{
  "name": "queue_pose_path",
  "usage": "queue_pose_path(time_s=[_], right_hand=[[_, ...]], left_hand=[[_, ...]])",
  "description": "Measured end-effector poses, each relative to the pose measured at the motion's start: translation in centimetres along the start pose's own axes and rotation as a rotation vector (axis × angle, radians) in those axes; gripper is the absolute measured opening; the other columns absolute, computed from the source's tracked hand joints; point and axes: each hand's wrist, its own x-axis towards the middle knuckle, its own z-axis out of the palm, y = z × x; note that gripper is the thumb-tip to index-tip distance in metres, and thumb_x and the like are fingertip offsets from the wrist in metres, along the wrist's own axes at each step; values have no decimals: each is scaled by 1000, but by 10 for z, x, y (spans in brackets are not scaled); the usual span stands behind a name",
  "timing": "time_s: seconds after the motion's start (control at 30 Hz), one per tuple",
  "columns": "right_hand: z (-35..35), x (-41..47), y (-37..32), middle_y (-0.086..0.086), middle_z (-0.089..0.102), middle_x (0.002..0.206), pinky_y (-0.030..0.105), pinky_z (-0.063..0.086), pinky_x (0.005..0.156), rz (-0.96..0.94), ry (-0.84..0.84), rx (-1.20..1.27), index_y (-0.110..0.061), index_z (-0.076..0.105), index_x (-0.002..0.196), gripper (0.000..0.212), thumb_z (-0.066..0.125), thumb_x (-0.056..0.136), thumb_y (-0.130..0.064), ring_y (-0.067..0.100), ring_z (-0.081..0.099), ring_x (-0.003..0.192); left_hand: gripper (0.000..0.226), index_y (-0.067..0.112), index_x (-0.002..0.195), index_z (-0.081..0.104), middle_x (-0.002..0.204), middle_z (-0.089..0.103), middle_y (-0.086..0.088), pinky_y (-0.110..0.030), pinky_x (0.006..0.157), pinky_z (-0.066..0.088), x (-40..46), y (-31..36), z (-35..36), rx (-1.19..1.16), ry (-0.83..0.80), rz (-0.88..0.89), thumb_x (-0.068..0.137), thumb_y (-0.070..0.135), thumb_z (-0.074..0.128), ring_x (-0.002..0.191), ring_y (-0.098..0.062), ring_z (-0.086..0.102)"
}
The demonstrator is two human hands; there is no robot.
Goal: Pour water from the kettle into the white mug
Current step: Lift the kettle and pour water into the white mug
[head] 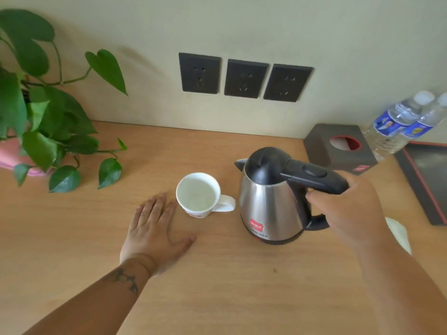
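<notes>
On a wooden tabletop against a cream wall with three dark sockets, the right hand wraps its fingers round the kettle handle; the white mug stands mid-table, left hand flat, fingers spread, beside it.

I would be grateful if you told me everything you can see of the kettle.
The kettle has a shiny, steel-looking body with a red label low on its front, a black lid, a black handle with a button on top, and a short spout pointing left toward the white mug. It stands upright on the wooden table, right of the mug and apart from it. The right hand is wrapped around its handle; nothing else touches it.
</notes>
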Motion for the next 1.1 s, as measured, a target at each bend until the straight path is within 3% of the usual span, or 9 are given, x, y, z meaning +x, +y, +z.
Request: queue_pose_path(time_s=[0.07,0.13,0.27,0.5,0.67,0.83,1.1], right_hand=[[-5,-6,-6,3,68,59,34,53,55,-11,-22,-54,-27,70,73,31,72,74,4,25,69,70],[-8,-12,-12,3,71,67,47,61,62,-10,-44,-96,-23,73,72,26,72,72,3,33,71,72],[-7,-24,-26,2,70,71,60,61,63,-5,-56,-141,-40,70,83,43,72,71,1,41,70,71],[-4,-31,-50,10,66,65,58,60,53,-48,-91,-206,-30,70,78,31,71,70,-1,43,68,67],[-6,-24,-59,13,68,63,58,60,58,-72,-137,-292,-12,72,73,9,73,70,-3,40,71,64],[-3,-13,-55,14,69,65,57,60,49,-83,-166,-321,-16,72,80,16,73,67,-7,42,69,62],[-3,-10,-65,17,65,61,59,59,55,-140,-195,-397,-9,72,78,12,73,67,-7,44,65,62]], left_hand=[[106,28,158,13,170,0,5,-40,126,-7,0,0,-1,-1,2,-7,74,90,31,152,-12,-15],[106,29,158,12,170,-2,6,-42,126,-8,-1,1,-2,0,-8,-15,73,90,30,152,-12,-16],[109,27,159,6,169,-7,8,-44,125,-11,-2,2,-5,7,-34,-33,72,90,27,151,-11,-19],[112,27,159,-2,169,-13,6,-46,124,-14,-10,2,-8,26,-64,-71,71,92,24,151,-14,-22],[112,28,159,-1,168,-13,6,-46,124,-15,-13,-1,-7,8,-45,-59,72,93,26,151,-14,-22],[112,30,159,2,169,-10,7,-45,124,-13,-11,-2,-6,-13,-26,-59,70,93,31,151,-13,-21],[114,30,159,4,169,-7,8,-45,124,-12,-11,-2,-5,-24,-27,-67,69,93,33,151,-12,-20]])
